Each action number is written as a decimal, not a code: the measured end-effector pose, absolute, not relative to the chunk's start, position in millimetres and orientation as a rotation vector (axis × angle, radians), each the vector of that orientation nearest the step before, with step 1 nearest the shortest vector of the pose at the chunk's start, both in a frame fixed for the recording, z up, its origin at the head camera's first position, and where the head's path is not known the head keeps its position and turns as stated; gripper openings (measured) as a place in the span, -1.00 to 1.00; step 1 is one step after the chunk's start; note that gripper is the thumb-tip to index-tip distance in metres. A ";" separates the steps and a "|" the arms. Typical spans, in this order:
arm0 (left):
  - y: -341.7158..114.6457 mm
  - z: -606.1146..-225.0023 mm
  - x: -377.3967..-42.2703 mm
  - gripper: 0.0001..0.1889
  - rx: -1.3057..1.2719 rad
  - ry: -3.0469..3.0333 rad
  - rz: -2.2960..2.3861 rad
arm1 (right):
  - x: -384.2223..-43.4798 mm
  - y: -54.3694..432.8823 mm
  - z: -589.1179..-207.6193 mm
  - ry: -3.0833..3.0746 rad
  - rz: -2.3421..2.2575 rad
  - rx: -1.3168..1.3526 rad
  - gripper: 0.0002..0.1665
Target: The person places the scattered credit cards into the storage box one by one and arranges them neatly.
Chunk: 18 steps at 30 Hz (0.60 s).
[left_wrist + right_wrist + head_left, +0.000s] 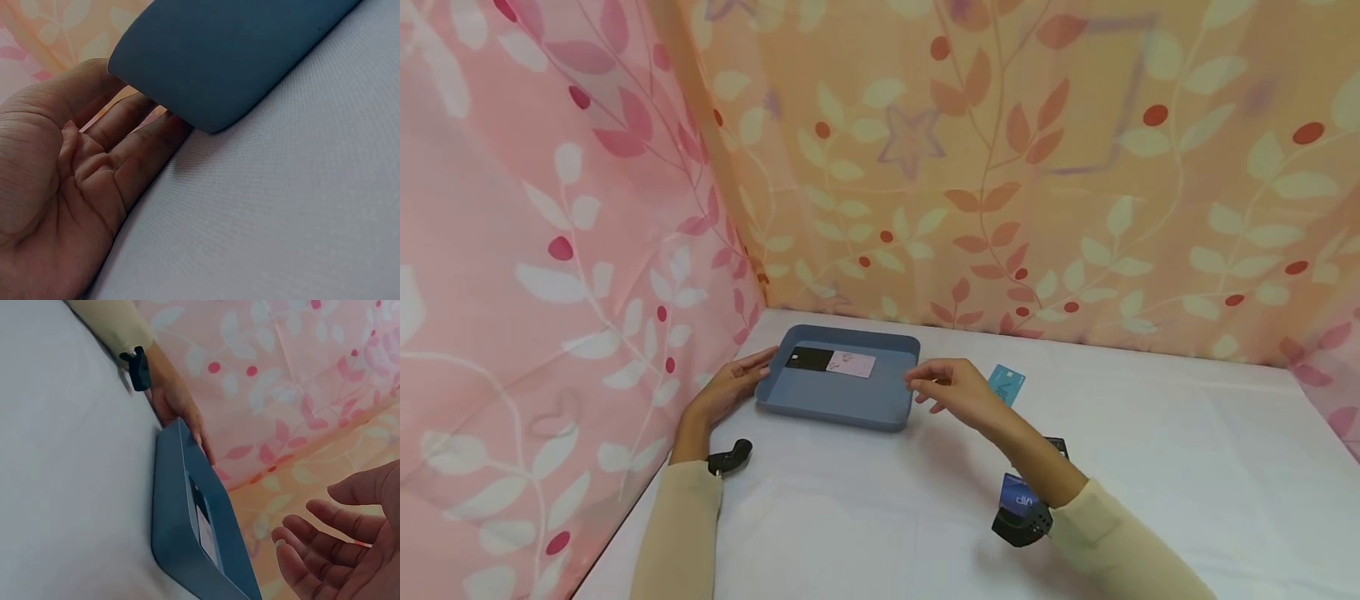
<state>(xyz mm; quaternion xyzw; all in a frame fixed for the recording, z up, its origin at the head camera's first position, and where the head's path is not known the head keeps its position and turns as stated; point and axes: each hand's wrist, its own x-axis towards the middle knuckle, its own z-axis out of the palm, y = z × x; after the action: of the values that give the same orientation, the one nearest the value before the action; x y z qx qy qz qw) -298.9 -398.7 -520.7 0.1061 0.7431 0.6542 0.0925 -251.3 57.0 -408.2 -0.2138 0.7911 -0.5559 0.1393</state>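
A blue-grey tray point(835, 400) sits on the white tabletop, and within it a black card point(808, 359) lies beside a pale pink patterned card point(852, 364). My left hand point(730, 390) touches the tray's left side, its fingers stretched along the outer wall; the left wrist view has this hand point(81, 169) at a tray corner. Over by the right wall is my right hand point(958, 390), with nothing between its loosely bent fingers. In the right wrist view its fingers point(334, 547) are spread apart beside the tray point(172, 506).
To the right of the tray lies a teal card point(1006, 383), partly behind my right hand. A blue card point(1017, 493) and a dark card point(1060, 446) lie near my right forearm, partly covered. Patterned cloth point(850, 208) hangs behind and to the left of the table.
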 end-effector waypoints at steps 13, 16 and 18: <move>-400.2 -519.6 -300.0 -0.42 0.336 2.245 1.898 | -228.7 116.5 -409.4 2.416 -1.521 -0.571 -0.66; -400.5 -520.4 -298.6 -0.42 0.321 2.238 1.910 | -225.5 129.2 -413.6 2.431 -1.507 -0.588 -0.67; -399.7 -520.7 -298.0 -0.41 0.314 2.232 1.922 | -223.7 138.9 -416.0 2.435 -1.499 -0.596 -0.67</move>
<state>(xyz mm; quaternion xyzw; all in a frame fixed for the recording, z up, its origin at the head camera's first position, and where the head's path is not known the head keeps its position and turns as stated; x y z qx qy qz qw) -298.0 -399.7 -520.7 0.1057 0.7504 0.6463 0.0895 -223.7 138.9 -416.0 -0.2029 0.8285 -0.5101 0.1103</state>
